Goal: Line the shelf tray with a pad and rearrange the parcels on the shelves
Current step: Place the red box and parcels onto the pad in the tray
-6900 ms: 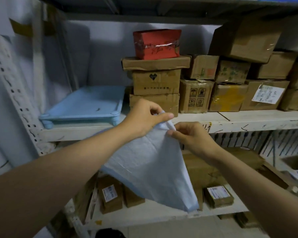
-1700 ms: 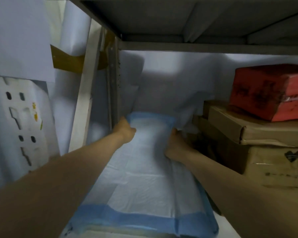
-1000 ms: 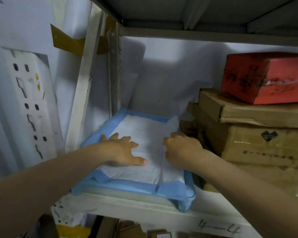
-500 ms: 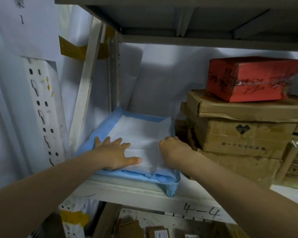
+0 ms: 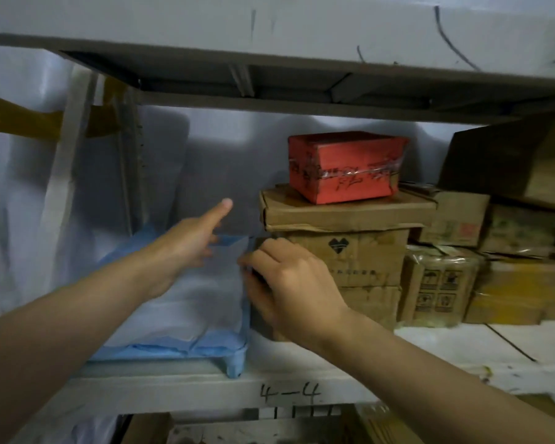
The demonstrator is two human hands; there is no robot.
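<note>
Already, the first half of the task appears done. Nearest, on the shelf lip (image 5: 205, 392) marked "4–4", the blue tray (image 5: 236, 363) is seen at the left end of the shelf, and the pad (image 5: 186, 302) is spread inside it, its blue border folded up along the tray's edges.

Over the pad, the left hand (image 5: 186, 241) is held with its forefinger straight and raised, pointing away towards the back; nothing is held by it, though how the other fingers lie is blurred. At the tray's right edge, the right hand (image 5: 289, 283) is curled with its fingertips at the pad's border, just beside the cardboard stack (image 5: 346, 248); whether the border is actually pinched cannot be told.

Farther back, the red parcel (image 5: 343, 165) is stacked on top of the brown boxes, with more parcels (image 5: 439, 283) ranged to the right. None is yet placed on the lined tray, so the rearranging is judged still to be done.
</note>
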